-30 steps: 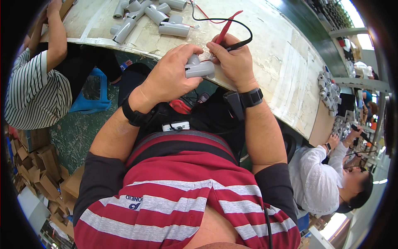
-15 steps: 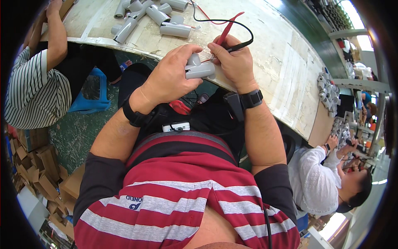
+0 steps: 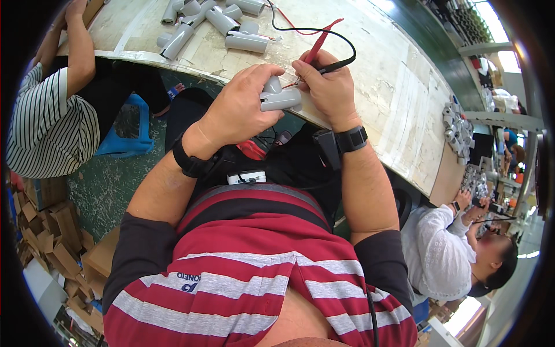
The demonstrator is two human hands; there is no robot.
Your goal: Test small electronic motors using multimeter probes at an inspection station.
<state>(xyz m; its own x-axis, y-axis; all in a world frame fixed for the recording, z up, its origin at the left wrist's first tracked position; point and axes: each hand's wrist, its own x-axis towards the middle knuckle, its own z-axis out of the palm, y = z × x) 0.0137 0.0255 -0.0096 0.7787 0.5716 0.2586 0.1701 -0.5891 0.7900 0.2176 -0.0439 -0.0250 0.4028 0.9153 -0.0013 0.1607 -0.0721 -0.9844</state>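
A grey plastic housing (image 3: 281,100), a tube with a short branch, is gripped in my left hand (image 3: 238,109) just over the near table edge. My right hand (image 3: 330,91) pinches a red test probe (image 3: 319,43) and a black test probe (image 3: 337,65) together. Their tips point down at thin wires (image 3: 291,85) by the housing's right end. Whether the tips touch the wires is too small to tell. Cables from both probes run back across the worn white table (image 3: 381,98).
Several similar grey housings (image 3: 245,41) lie at the back left of the table; more grey parts (image 3: 458,133) sit at the right. Co-workers sit to the left, by a blue stool (image 3: 139,130), and to the right in white (image 3: 436,251). Cardboard boxes (image 3: 60,254) stand at lower left.
Both hands, with the housing and probes, have shifted very slightly right; the grips look the same. The co-worker at the right has moved their hands.
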